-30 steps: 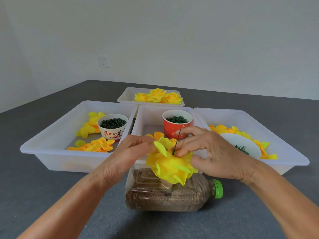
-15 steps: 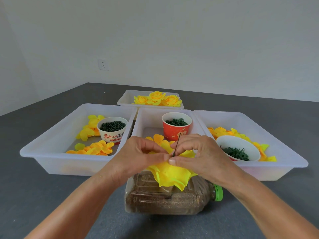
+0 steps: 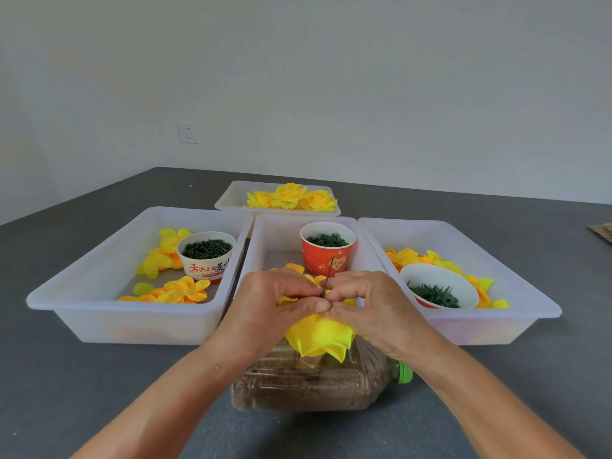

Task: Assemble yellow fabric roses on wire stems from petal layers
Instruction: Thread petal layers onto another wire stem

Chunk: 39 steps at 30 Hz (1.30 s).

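A yellow fabric rose [image 3: 319, 336] hangs petals-down on a thin dark wire stem [image 3: 327, 277] that pokes up between my hands. My left hand [image 3: 268, 306] and my right hand [image 3: 367, 304] meet over it, fingers curled, pinching the petal layers around the wire. The flower sits just above a plastic bottle [image 3: 314, 382] lying on its side with a green cap. Loose yellow petal layers [image 3: 175, 291] lie in the left tray. Three finished roses [image 3: 291, 197] rest in the far tray.
Three white trays [image 3: 99, 313] stand side by side behind my hands. A white cup [image 3: 207, 256] and a red cup [image 3: 326, 248] hold dark green parts; a white bowl [image 3: 437, 286] in the right tray holds green pieces. The grey table extends around.
Both hands have closed tighter around the rose and pushed the petals down the wire. Less of the flower shows above my fingers now.
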{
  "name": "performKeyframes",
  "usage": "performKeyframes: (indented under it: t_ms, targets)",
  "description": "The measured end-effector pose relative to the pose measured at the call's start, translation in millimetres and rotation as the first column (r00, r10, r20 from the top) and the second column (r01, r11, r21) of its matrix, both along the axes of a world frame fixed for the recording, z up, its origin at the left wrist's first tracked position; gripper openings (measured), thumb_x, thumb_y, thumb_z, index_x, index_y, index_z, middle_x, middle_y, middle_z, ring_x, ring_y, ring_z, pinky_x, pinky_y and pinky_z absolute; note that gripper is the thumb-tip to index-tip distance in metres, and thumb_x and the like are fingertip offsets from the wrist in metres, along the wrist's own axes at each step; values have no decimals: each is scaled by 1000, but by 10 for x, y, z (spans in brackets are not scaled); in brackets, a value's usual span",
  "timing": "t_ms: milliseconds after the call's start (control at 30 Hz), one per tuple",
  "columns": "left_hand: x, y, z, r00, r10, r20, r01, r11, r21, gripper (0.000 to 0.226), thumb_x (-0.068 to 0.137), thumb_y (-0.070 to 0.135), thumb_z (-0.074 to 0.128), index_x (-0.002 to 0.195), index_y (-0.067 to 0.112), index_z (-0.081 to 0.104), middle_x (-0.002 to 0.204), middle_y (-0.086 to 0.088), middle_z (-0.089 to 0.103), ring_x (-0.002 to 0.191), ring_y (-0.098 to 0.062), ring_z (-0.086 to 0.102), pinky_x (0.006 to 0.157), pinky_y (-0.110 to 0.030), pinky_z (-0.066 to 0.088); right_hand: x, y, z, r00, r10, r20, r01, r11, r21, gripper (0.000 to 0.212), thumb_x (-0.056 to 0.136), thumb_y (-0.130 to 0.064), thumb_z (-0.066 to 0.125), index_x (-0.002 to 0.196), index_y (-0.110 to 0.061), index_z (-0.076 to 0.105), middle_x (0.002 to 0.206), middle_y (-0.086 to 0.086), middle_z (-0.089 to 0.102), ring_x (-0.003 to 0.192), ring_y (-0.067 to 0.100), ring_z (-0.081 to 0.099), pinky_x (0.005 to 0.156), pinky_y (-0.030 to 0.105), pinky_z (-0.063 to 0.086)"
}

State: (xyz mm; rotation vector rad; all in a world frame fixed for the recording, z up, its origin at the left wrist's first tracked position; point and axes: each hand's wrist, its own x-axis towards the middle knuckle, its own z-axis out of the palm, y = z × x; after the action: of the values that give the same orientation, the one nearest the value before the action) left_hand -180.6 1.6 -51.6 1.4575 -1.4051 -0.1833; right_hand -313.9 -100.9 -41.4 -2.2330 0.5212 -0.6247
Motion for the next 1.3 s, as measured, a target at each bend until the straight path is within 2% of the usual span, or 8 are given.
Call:
performKeyframes:
  t_ms: [133,233,567,733,900,1067,1200,1300]
  targets:
    - [14,18,-96,994,-29,-109,25,999,-36,15,67,26,72,82,27,76,78,13,69,80,-1,64,72,-12,48,-49,7,-141,1000,-7,-20,6,998,-66,16,92,-18,60,93,-17,76,109,-9,68,115,3,51,101,29,40]
    - [33,-3,-121,993,-50,-110,46,998,-42,15,68,27,71,81,30,76,86,12,70,82,-3,64,75,-15,50,-51,54,-258,998,-22,64,27,996,-87,19,93,-17,57,92,-10,74,106,6,68,107,6,52,88,19,40]
    - [73,-67,-112,933,-169,-318,185,983,21,16,64,16,71,79,19,77,90,-1,72,88,-12,65,75,-19,51,-68,25,-276,941,-120,315,14,948,319,15,80,-7,72,79,-21,76,83,5,74,81,10,65,79,32,52]
    - [82,-63,-76,925,-144,-351,194,975,112,16,65,22,71,75,11,76,83,-6,73,77,-14,64,67,-23,51,-306,-332,-20,892,-285,351,175,934,312,18,79,-3,70,72,-19,74,75,0,74,71,8,64,71,19,51]
    - [91,-78,-27,945,-127,-300,183,969,166,22,64,28,71,73,8,75,83,-10,72,78,-21,63,70,-31,48,-570,-1078,96,839,-544,-24,544,838,42,9,78,-2,71,86,-6,75,91,7,72,93,20,65,86,30,49]
    - [90,-77,-29,947,-128,-296,182,970,162,24,64,28,71,74,7,75,82,-8,72,76,-18,64,67,-25,49,-557,-1465,-70,545,-613,-572,441,790,-426,26,82,-12,63,107,-9,69,108,7,66,104,24,60,81,27,48]
    - [94,-84,-30,948,-124,-294,181,968,175,23,64,28,70,75,7,75,84,-3,74,78,-17,65,68,-24,50,-429,-1544,-154,456,-597,-660,335,802,-495,27,88,-9,55,113,-9,65,110,10,64,91,22,54,75,26,42]
    - [90,-76,-32,938,-134,-320,197,965,171,17,64,28,70,70,13,75,84,-3,74,77,-16,65,67,-23,50,-373,-1564,-160,424,-609,-671,322,793,-517,21,88,-10,56,106,-4,66,83,6,55,81,20,47,63,24,37]
